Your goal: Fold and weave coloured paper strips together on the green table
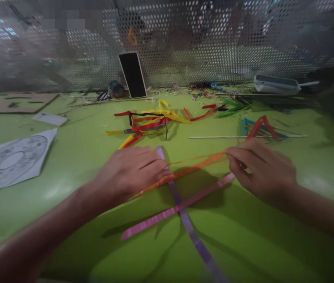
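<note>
My right hand (262,169) pinches the far end of an orange strip (202,163), pulling it out in a narrow loop. My left hand (133,173) is closed over the same orange strip, its fingertips where the strip meets a purple strip (190,230). Running from under my left fingers toward me, the purple strip hangs down past the lower edge of the picture. A pink strip (152,224) crosses it at a slant below the orange one. Its right end passes close to my right fingers; I cannot tell if they touch it.
Beyond my hands lies a pile of yellow, red and black strips (152,122). A thin stick (214,137) and folded red and blue strips (262,127) are at right. A phone (133,74) leans on the perforated metal screen (184,43). A printed sheet (16,161) lies at left.
</note>
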`<action>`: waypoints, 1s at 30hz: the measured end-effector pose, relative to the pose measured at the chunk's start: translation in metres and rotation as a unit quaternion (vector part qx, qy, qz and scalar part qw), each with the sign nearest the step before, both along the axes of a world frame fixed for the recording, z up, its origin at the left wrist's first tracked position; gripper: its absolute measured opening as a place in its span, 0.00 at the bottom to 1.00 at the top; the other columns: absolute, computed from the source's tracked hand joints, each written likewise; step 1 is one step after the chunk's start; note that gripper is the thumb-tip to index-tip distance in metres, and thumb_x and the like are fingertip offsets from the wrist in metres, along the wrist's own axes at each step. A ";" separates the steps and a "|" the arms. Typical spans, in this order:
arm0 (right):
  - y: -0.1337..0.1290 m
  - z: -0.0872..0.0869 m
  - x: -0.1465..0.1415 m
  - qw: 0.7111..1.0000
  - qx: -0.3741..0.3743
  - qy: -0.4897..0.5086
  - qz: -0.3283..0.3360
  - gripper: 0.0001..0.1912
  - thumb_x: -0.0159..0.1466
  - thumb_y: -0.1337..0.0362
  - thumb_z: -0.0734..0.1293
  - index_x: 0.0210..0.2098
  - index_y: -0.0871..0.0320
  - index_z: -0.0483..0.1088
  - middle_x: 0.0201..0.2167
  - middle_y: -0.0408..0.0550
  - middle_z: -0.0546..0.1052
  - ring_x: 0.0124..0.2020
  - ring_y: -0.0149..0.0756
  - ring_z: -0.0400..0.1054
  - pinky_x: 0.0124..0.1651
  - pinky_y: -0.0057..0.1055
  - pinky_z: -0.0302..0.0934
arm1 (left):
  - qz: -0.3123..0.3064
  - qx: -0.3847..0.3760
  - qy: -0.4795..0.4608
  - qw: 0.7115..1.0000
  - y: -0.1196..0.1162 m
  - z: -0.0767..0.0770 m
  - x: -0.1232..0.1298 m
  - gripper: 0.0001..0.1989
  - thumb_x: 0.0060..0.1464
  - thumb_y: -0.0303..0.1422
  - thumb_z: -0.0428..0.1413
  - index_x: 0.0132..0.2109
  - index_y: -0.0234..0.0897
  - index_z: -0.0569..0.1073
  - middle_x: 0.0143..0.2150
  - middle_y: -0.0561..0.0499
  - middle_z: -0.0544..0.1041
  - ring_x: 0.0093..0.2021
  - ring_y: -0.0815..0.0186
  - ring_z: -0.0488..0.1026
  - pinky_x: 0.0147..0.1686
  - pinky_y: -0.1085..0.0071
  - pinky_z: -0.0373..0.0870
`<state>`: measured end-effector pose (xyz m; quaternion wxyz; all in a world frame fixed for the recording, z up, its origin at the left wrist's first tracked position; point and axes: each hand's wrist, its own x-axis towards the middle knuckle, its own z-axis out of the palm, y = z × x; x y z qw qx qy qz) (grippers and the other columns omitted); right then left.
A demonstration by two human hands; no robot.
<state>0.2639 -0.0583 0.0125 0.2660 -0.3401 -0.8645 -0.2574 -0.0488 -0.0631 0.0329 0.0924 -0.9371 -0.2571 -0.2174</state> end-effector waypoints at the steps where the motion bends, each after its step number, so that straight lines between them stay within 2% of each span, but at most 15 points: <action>1: 0.001 0.000 0.001 1.000 -0.006 0.006 -0.006 0.05 0.66 0.71 0.65 0.41 0.59 0.71 0.32 0.45 0.75 0.33 0.30 0.68 0.31 0.27 0.54 | -0.003 -0.007 -0.003 1.000 0.002 -0.001 -0.001 0.09 0.67 0.30 0.51 0.40 0.35 0.75 0.33 0.49 0.78 0.32 0.67 0.72 0.32 0.71 0.65; 6: 0.004 0.002 0.002 0.999 -0.032 0.029 -0.012 0.07 0.65 0.71 0.65 0.42 0.59 0.72 0.33 0.46 0.77 0.33 0.32 0.70 0.32 0.28 0.56 | -0.009 -0.031 -0.038 0.999 0.010 -0.004 -0.006 0.08 0.66 0.29 0.51 0.42 0.32 0.76 0.37 0.45 0.79 0.36 0.64 0.75 0.36 0.69 0.69; 10: 0.004 0.009 -0.002 0.999 -0.032 -0.001 -0.010 0.15 0.64 0.72 0.63 0.50 0.59 0.70 0.40 0.50 0.79 0.36 0.37 0.72 0.36 0.31 0.60 | -0.049 -0.069 -0.088 0.993 0.004 -0.003 -0.003 0.07 0.65 0.28 0.52 0.45 0.35 0.75 0.40 0.45 0.79 0.40 0.64 0.75 0.38 0.68 0.71; 13: -0.004 0.015 -0.008 0.999 -0.023 -0.028 0.004 0.18 0.65 0.70 0.64 0.54 0.58 0.69 0.43 0.51 0.79 0.39 0.39 0.73 0.38 0.33 0.61 | -0.075 -0.100 -0.091 0.988 -0.004 -0.005 0.001 0.09 0.65 0.26 0.51 0.48 0.38 0.74 0.43 0.45 0.80 0.43 0.63 0.76 0.42 0.66 0.73; 18: -0.032 0.024 -0.024 0.997 -0.016 -0.040 0.057 0.12 0.66 0.67 0.67 0.49 0.59 0.71 0.33 0.46 0.78 0.30 0.32 0.68 0.32 0.31 0.56 | -0.093 -0.095 -0.089 0.987 -0.015 -0.005 0.010 0.10 0.66 0.25 0.50 0.49 0.38 0.74 0.44 0.45 0.80 0.45 0.63 0.77 0.45 0.65 0.74; 20: -0.044 0.026 -0.030 0.994 -0.049 -0.045 0.087 0.09 0.67 0.67 0.65 0.46 0.59 0.72 0.29 0.44 0.76 0.27 0.31 0.65 0.29 0.31 0.52 | -0.100 -0.089 -0.088 0.987 -0.020 -0.001 0.015 0.09 0.65 0.26 0.51 0.48 0.38 0.74 0.44 0.46 0.80 0.45 0.63 0.76 0.44 0.66 0.75; 24: -0.062 0.028 -0.037 0.980 -0.125 -0.053 0.148 0.10 0.69 0.66 0.61 0.48 0.61 0.71 0.25 0.43 0.73 0.25 0.31 0.62 0.25 0.33 0.48 | -0.131 -0.082 -0.098 0.983 -0.032 0.011 0.024 0.07 0.64 0.25 0.53 0.47 0.37 0.73 0.41 0.48 0.81 0.42 0.66 0.77 0.43 0.70 0.76; 27: -0.068 0.032 -0.037 0.967 -0.156 -0.058 0.192 0.12 0.70 0.67 0.60 0.50 0.64 0.69 0.21 0.40 0.69 0.22 0.30 0.59 0.24 0.33 0.48 | -0.110 -0.102 -0.114 0.982 -0.039 0.013 0.026 0.07 0.64 0.25 0.52 0.47 0.37 0.73 0.41 0.48 0.81 0.40 0.67 0.78 0.40 0.73 0.75; 30: -0.071 0.036 -0.037 0.966 -0.152 -0.049 0.204 0.12 0.69 0.68 0.61 0.50 0.66 0.69 0.21 0.39 0.69 0.21 0.30 0.59 0.23 0.34 0.47 | -0.077 -0.103 -0.148 0.981 -0.043 0.009 0.027 0.05 0.65 0.29 0.53 0.45 0.37 0.74 0.37 0.48 0.81 0.36 0.68 0.78 0.35 0.74 0.73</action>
